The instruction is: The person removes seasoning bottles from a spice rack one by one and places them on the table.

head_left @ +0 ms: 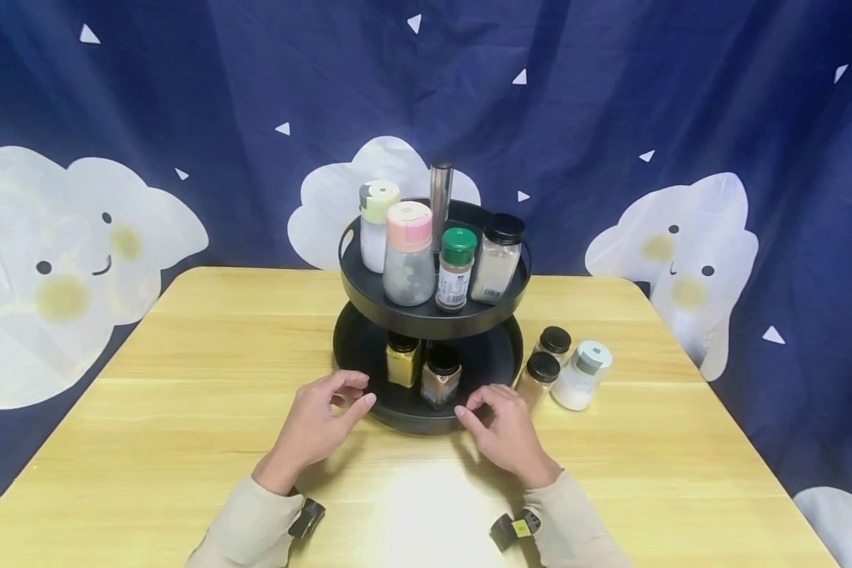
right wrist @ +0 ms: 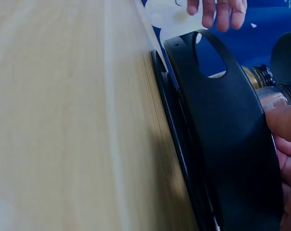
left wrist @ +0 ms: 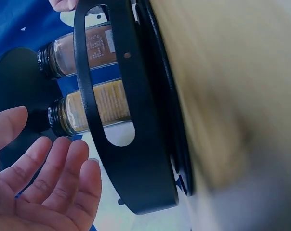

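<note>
My left hand (head_left: 318,420) is hovering loosely spread, empty, at the front-left edge of the lower spice tray (head_left: 417,426); my right hand (head_left: 507,432) is half-curling front-right, can't tell if gripping.

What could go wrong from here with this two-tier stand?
The right hand is close beside the nearest black-capped jar on the table, so a sideways move might knock it over. The upper tier carries four visible containers, including a pink-capped shaker; a bump could tip them. The two jars in the lower tier might slide if jolted.
</note>
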A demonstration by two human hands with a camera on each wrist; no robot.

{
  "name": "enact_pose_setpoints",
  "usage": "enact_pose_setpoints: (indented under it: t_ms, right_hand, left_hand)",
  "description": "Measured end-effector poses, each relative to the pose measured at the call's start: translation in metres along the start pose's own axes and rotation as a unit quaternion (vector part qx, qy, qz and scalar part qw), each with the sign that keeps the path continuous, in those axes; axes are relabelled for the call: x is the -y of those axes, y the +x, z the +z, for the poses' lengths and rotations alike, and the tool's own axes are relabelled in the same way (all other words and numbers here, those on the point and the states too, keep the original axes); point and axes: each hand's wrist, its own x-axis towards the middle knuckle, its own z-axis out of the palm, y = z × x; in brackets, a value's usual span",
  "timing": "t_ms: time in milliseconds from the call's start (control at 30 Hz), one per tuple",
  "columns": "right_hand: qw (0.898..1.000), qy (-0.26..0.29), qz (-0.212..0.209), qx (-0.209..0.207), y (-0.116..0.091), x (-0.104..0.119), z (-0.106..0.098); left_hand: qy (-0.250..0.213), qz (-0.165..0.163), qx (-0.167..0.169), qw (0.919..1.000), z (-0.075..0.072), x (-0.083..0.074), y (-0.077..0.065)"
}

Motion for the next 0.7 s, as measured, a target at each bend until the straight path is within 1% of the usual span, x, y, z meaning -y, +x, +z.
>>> enact_pose_setpoints:
  t_ms: [100,167,367,500,600,700]
  right_hand:
    - [1.0,0.002,0.002,-0.004,-0.001,0.0,0.001]
    - [1.0,0.004,0.004,-0.006,-0.001,0.0,0.002]
    - [1.0,0.009,0.003,-0.018,-0.002,-0.002,0.004]
    - [1.0,0.008,0.006,-0.017,-0.002,-0.003,0.005]
    - [1.0,0.008,0.008,-0.016,-0.003,-0.003,0.006]
    - [1.0,0.005,0.01,-0.016,-0.004,-0.002,0.005]
  left_hand:
    - [0.0,-0.002,0.013,0.9999,-0.002,-0.003,0.008]
    - [0.007,-0.007,0.027,0.9996,-0.003,-0.004,0.014]
    - [0.013,-0.02,0.074,0.9969,-0.002,-0.004,0.039]
    - [0.014,-0.02,0.086,0.996,-0.001,-0.003,0.053]
    - [0.027,-0.012,0.097,0.9948,0.001,-0.002,0.061]
    - [0.041,-0.003,0.116,0.9924,0.005,0.001,0.067]
